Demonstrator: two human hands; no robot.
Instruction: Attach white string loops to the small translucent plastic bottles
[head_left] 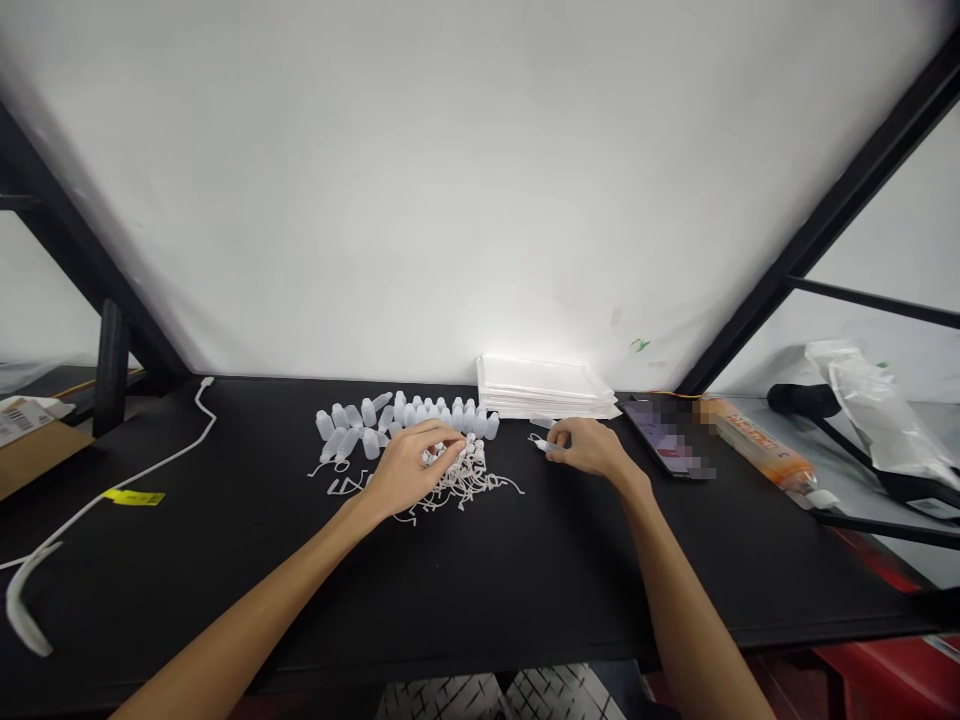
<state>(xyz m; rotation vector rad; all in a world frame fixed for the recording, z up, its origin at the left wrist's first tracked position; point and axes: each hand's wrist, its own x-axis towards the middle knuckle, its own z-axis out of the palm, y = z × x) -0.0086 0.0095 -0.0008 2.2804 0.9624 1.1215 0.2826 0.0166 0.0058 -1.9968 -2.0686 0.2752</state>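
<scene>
"White wall point(465, 200) across the top. Below?"

"Black table point(517, 590), spanning the lower frame."

"And the hands?"

"Apart. The right hand point(589, 445), right of centre, pinches a small bottle point(543, 444). The left hand point(412, 467) is near centre; I can't tell whether its fingers hold anything."

"Other bottles point(409, 413)?"

"Clustered centre-left."

"Smallest?"

"Strapped caps point(469, 472), piled beside the left hand."

translucent bottles point(370, 444) clustered, white caps point(479, 452) heaped
</scene>
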